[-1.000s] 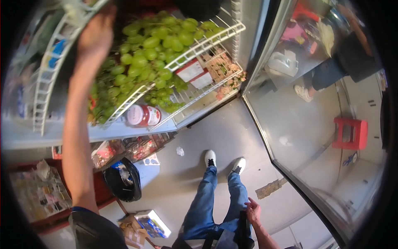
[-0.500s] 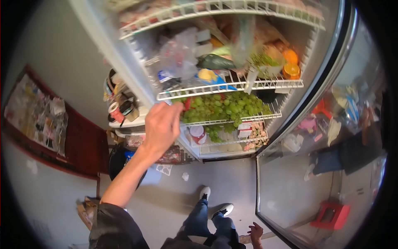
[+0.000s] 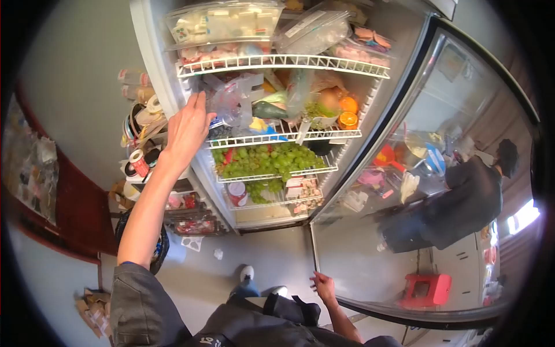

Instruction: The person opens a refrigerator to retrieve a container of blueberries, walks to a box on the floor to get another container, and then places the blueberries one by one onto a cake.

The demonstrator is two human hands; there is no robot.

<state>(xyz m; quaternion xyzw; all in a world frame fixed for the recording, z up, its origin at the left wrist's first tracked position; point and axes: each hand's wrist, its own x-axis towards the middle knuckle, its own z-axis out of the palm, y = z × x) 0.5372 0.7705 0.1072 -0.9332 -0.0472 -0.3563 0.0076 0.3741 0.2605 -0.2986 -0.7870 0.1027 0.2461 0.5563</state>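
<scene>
My left hand (image 3: 189, 132) is raised at the left side of the open fridge, fingers stretched out and holding nothing. Its fingertips are beside a clear plastic bag (image 3: 230, 104) on the middle shelf (image 3: 254, 140). On that shelf lie a dark green vegetable (image 3: 269, 110), a blue and yellow packet (image 3: 265, 127) and a cut orange (image 3: 348, 120). Green grapes (image 3: 260, 160) fill the shelf below. Down by my body, my right hand (image 3: 324, 287) has loosely bent, parted fingers, with the tips close to the edge of the glass fridge door (image 3: 393, 260).
Clear trays of food (image 3: 225, 24) stand on the upper shelf. The door swings out to the right, with a reflected person (image 3: 445, 208) and a red stool-like object (image 3: 426, 290) showing in its glass. Rolls of tape (image 3: 139, 163) crowd a stand left of the fridge.
My left hand has risen from beside the grapes to the middle shelf, its fingers straightening. My right hand has come up near the door's edge. The view has shifted, showing more of the upper shelf.
</scene>
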